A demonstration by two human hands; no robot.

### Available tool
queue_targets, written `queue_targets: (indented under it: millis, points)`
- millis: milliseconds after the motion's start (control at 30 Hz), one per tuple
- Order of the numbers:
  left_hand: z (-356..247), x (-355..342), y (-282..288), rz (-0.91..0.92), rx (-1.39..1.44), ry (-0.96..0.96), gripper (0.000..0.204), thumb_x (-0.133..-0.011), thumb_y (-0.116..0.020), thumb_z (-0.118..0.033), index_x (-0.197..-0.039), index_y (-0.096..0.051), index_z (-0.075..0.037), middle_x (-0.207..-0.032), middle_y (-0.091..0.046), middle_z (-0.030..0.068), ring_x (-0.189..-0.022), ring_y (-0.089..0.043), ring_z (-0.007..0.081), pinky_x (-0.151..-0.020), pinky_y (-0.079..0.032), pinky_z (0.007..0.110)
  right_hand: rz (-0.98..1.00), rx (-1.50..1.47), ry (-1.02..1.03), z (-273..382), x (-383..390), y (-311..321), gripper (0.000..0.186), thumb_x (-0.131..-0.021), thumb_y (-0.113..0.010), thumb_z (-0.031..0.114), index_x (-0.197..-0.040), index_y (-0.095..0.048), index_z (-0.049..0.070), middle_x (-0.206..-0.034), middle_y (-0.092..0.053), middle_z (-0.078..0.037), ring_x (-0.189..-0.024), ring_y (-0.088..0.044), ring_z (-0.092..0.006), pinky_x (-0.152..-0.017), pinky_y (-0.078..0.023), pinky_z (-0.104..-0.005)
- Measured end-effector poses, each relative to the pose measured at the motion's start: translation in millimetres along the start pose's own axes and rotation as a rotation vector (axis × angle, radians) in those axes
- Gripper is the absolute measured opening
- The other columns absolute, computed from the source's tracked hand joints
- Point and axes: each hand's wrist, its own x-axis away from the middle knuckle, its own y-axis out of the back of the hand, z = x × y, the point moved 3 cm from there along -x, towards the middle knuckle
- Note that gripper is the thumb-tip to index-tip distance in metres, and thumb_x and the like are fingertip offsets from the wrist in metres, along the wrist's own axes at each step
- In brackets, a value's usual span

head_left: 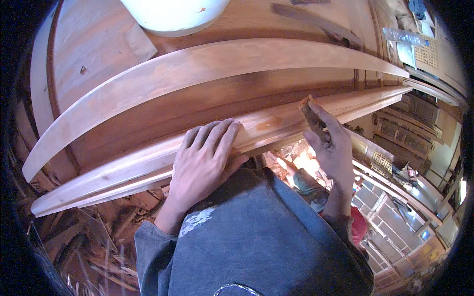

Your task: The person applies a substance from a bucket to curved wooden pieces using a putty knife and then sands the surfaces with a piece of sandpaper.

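A long pale wooden moulding (pixel 113 172) with a stepped profile runs across in front of me, from lower left to upper right. My left hand (pixel 203 160) lies on it, fingers flat over the top and thumb out along the near side. Raised just over the moulding's near edge, my right hand (pixel 336 153) pinches a small, dark brown folded piece of sandpaper (pixel 311 116) between thumb and fingers. Beyond the moulding, a curved pale wooden board (pixel 197 63) arches across the brown wooden panel (pixel 173 107).
A white round container (pixel 175 19) stands at the far side. Near it lies a small flat wood piece (pixel 140 42). Wood scraps (pixel 123 217) litter the lower left. A clear plastic bottle (pixel 405 36) lies far right; framed panels (pixel 380 212) lean at right.
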Motion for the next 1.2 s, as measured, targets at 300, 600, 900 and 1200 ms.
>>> queue_targets:
  millis: [300, 600, 900, 1200]
  points:
    - [-2.1, 2.8, -0.7, -0.035, -0.009, 0.021, 0.066, -0.084, -0.071, -0.042, -0.137, -0.053, -0.005, -0.133, -0.059, 0.0121, -0.121, -0.056, 0.0299, -0.104, -0.042, 0.044, 0.236, 0.119, 0.13, -3.7, 11.7, 4.0, 0.058, -0.086, -0.074, 0.025, -0.139, -0.054, 0.01, -0.1, -0.063, -0.018, -0.087, -0.063, -0.0341, -0.079, -0.05, -0.0415]
    - [-4.0, 7.9, 17.0, 0.086, -0.037, -0.055, 0.071, -0.085, -0.069, -0.04, -0.139, -0.048, 0.002, -0.138, -0.055, 0.0158, -0.128, -0.051, 0.0309, -0.111, -0.038, 0.044, 0.169, 0.173, 0.114, -43.7, -8.7, 28.0, 0.026, -0.104, -0.051, 0.016, -0.125, -0.057, 0.003, -0.09, -0.064, -0.009, -0.07, -0.059, -0.0147, -0.064, -0.049, -0.0297]
    - [-3.6, -60.8, 0.0, 0.162, 0.68, -0.127, 0.061, -0.097, -0.06, -0.048, -0.137, -0.053, -0.002, -0.126, -0.06, 0.0283, -0.122, -0.056, 0.0416, -0.106, -0.043, 0.043, 0.551, 0.061, 0.251, -27.4, -78.1, 30.7, 0.031, -0.097, -0.063, 0.015, -0.126, -0.055, 0.005, -0.107, -0.063, -0.012, -0.101, -0.061, -0.0215, -0.089, -0.049, -0.0355]
    - [-6.3, -80.9, 4.4, 0.382, 0.828, 0.288, 0.06, -0.104, -0.042, -0.053, -0.122, -0.065, -0.001, -0.114, -0.068, 0.025, -0.112, -0.062, 0.0383, -0.1, -0.045, 0.042, 0.712, 0.08, 0.521, -23.9, -91.5, 23.3, 0.045, -0.086, -0.076, 0.02, -0.125, -0.057, 0.005, -0.118, -0.064, -0.015, -0.109, -0.064, -0.0319, -0.092, -0.05, -0.0409]
